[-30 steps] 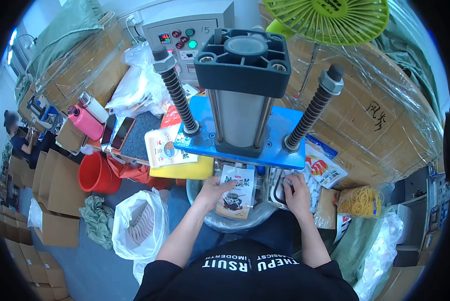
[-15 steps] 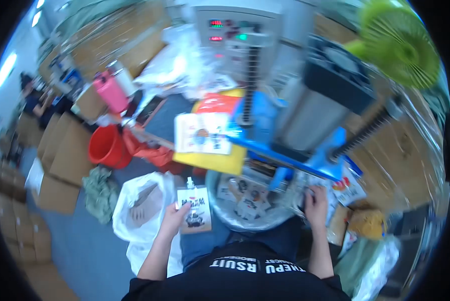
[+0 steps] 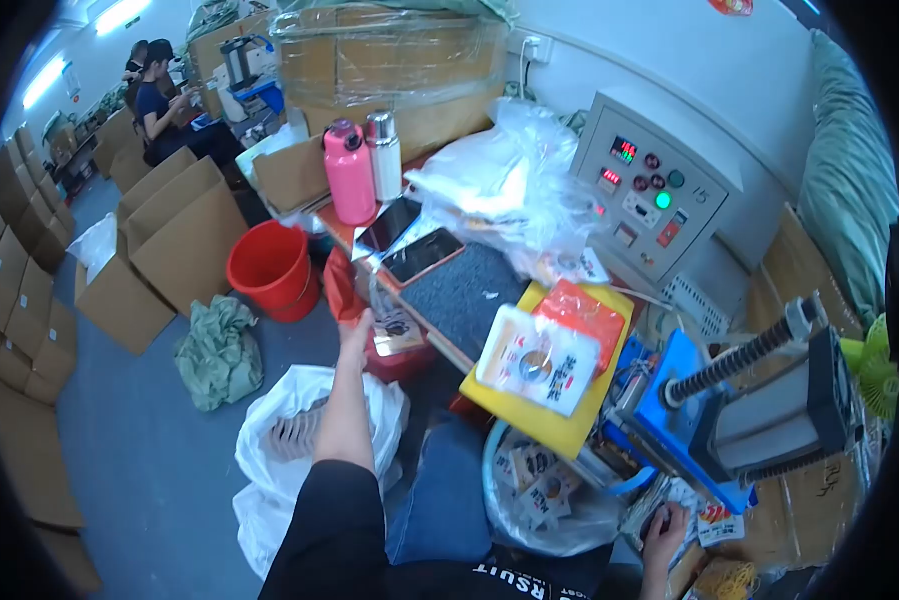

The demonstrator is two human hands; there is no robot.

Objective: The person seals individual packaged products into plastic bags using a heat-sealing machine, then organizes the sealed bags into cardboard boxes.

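My left hand point(image 3: 353, 334) reaches out beside a red bag point(image 3: 340, 288) at the table's edge. Its closed fingers meet the left edge of a flat printed spouted pouch point(image 3: 397, 332), which hangs tilted over a dark red container point(image 3: 401, 364); part of the grip is hidden. At lower right, my right hand point(image 3: 663, 532) is curled at a crumpled clear plastic wrapping point(image 3: 641, 512). What its fingers hold, if anything, cannot be made out. Left of it, a plastic-lined tub point(image 3: 491, 497) holds several printed pouches point(image 3: 537, 484).
A white bag point(image 3: 367, 402) and a red bucket point(image 3: 273, 271) stand on the floor. On the table lie phones point(image 3: 421, 257), a yellow sheet point(image 3: 529, 411) with a white pouch point(image 3: 537, 358), and bottles point(image 3: 349, 176). A blue press point(image 3: 676, 410) and control box point(image 3: 649, 190) stand right.
My left hand has moved forward from above my lap to the red bag, taking the spouted pouch along. The view has turned left and up. My right hand stays at the wrapping.
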